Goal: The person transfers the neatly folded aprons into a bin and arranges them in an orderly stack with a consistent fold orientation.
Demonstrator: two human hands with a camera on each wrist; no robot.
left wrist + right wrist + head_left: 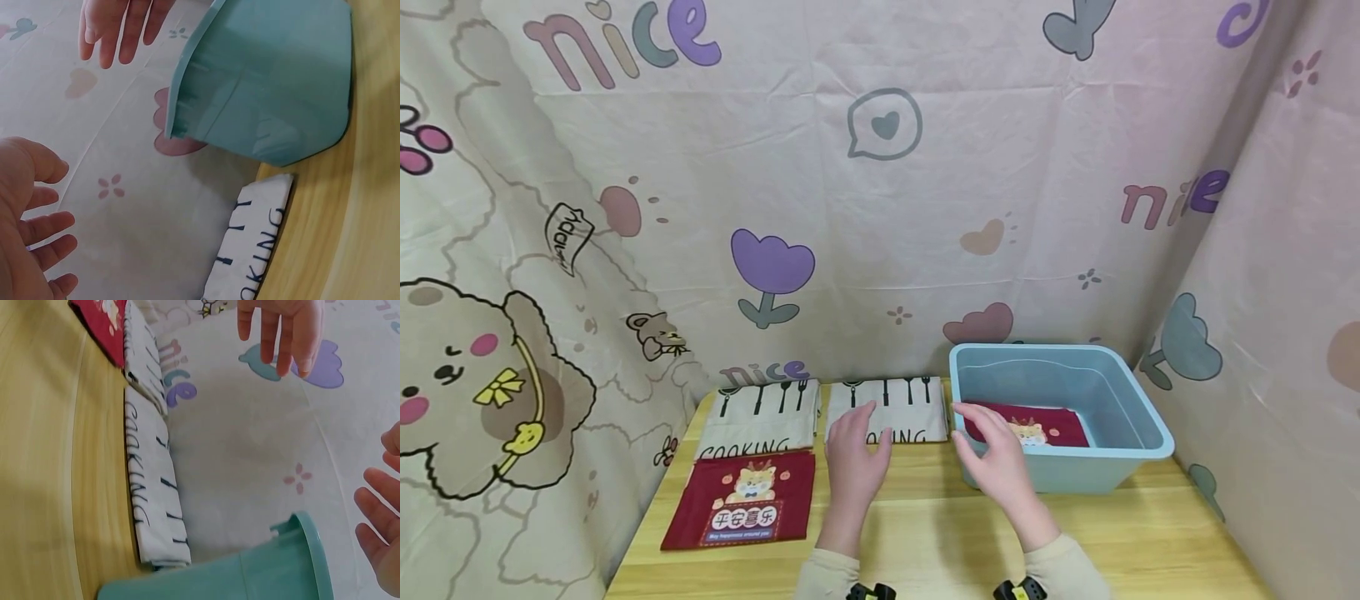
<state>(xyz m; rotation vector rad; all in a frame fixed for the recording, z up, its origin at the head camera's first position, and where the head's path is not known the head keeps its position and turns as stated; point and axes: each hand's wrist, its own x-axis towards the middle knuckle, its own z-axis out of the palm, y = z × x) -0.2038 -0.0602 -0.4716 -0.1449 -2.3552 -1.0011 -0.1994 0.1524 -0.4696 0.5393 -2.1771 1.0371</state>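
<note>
Both hands hover above the wooden table, facing each other with nothing held. The left hand (856, 457) is in front of a folded white cloth (931, 417) printed with cutlery and lettering. Near the left front corner of a light blue plastic bin (1120, 450), the right hand (1000, 460) hangs with relaxed fingers. Inside the bin lies a folded red cloth (1060, 423) with a cartoon animal, partly hidden by the bin's rim. Another red cloth (688, 517) lies flat at the left, overlapping the lower edge of a second white cloth (718, 433).
The wooden table (925, 533) ends at a patterned curtain (880, 217) that hangs behind it and along both sides. The bin stands at the table's back right, close to the curtain.
</note>
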